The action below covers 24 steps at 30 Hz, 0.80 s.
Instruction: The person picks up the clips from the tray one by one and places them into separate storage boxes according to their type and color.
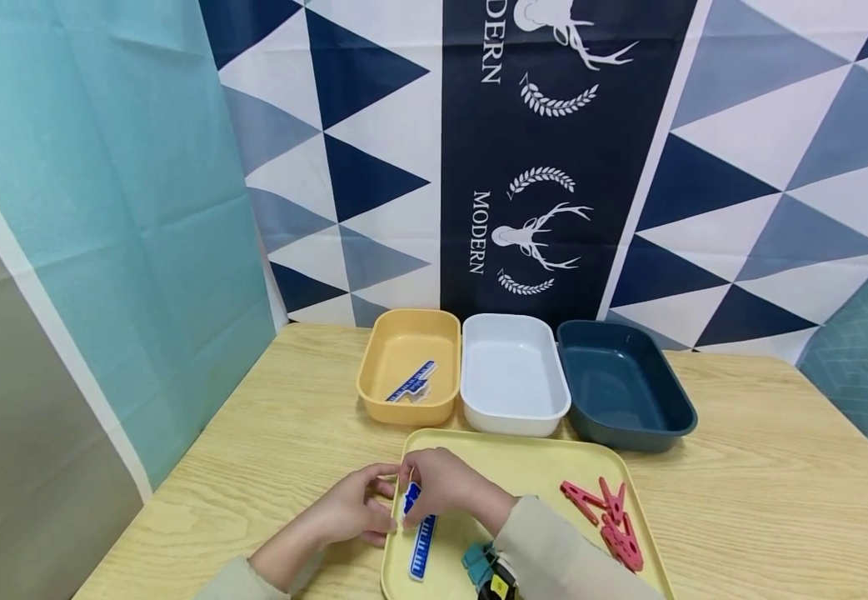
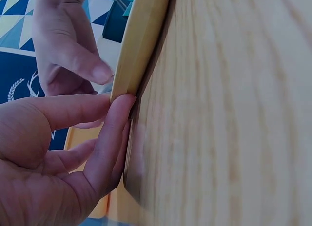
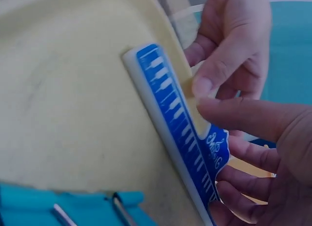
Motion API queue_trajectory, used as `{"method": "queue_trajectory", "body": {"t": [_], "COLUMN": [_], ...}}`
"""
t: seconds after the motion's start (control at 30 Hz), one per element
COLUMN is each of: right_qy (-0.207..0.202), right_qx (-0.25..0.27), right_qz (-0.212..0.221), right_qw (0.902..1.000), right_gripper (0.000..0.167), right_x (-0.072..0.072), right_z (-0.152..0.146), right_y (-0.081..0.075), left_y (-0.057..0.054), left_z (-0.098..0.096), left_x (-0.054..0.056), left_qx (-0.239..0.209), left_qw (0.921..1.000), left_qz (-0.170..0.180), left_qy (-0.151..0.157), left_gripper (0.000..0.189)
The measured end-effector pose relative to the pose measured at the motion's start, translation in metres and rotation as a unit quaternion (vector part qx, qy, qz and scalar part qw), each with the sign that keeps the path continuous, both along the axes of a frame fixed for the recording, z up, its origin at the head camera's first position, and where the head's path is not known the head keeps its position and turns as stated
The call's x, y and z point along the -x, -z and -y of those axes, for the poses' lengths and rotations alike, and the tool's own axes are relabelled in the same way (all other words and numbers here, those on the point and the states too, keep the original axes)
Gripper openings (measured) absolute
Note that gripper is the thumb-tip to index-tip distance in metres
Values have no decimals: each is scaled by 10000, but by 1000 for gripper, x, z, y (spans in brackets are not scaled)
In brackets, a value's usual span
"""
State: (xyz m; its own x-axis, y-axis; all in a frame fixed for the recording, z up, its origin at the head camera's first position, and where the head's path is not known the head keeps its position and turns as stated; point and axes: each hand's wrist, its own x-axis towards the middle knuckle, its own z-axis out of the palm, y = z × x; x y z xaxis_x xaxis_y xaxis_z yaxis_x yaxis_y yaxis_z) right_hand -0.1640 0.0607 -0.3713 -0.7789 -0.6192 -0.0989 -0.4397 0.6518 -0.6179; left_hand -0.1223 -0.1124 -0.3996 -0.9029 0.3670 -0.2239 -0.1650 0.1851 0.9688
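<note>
A blue-and-white clip (image 3: pixel 178 121) printed with piano keys and the word "Music" lies along the left side of the yellow tray (image 1: pixel 524 450). My right hand (image 1: pixel 441 483) has its fingers curled at the clip's tab, with the thumb close to the tray rim in the right wrist view. At the tray's left edge, my left hand (image 1: pixel 351 504) pinches the rim between thumb and fingers, as the left wrist view (image 2: pixel 83 138) shows. A similar piano-key clip (image 1: pixel 411 383) rests inside the orange bin (image 1: pixel 374 358).
Red clothespins (image 1: pixel 617 525) lie on the tray's right side. Teal and black binder clips (image 1: pixel 479 567) sit near its front, partly behind the right sleeve. Behind the tray, a white bin (image 1: pixel 512 423) and a dark blue bin (image 1: pixel 629 433) stand beside the orange one.
</note>
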Motion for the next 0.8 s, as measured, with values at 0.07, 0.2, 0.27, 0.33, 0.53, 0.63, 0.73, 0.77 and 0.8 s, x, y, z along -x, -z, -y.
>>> {"method": "queue_trajectory", "body": {"t": [0.07, 0.2, 0.27, 0.33, 0.53, 0.63, 0.73, 0.77, 0.8], "right_qy": [-26, 130, 224, 244, -15, -21, 135, 218, 312], "right_qx": [-109, -77, 106, 325, 425, 402, 553, 643, 742], "right_qz": [-179, -298, -307, -291, -281, -469, -574, -542, -471], "right_qw": [9998, 9994, 9992, 9988, 9987, 9981, 9967, 9962, 9956], "right_gripper": [34, 27, 23, 21, 21, 21, 20, 20, 20], "right_x": [-1, -2, -1, 1, 9, 13, 18, 20, 22], "right_z": [1, 1, 0, -2, -11, -16, -21, -22, -24], "right_y": [0, -2, -3, -5, -12, -17, -22, -23, -24], "left_y": [0, 0, 0, 0, 3, 3, 3, 3, 3], "left_z": [0, 0, 0, 0, 1, 0, 0, 0, 0], "left_x": [0, 0, 0, 0, 1, 1, 1, 1, 1], "left_qx": [24, 23, 42, 75, 90, 32, -46, -74, -92], "left_qw": [10000, 10000, 10000, 10000, 9999, 10000, 10000, 10000, 10000], "left_qz": [-11, 4, -7, -42, -71, -23, -13, -19, -25], "left_qy": [-8, -8, 13, 30, 55, 54, 33, 25, 11], "left_gripper": [74, 73, 72, 71, 71, 70, 70, 70, 67]}}
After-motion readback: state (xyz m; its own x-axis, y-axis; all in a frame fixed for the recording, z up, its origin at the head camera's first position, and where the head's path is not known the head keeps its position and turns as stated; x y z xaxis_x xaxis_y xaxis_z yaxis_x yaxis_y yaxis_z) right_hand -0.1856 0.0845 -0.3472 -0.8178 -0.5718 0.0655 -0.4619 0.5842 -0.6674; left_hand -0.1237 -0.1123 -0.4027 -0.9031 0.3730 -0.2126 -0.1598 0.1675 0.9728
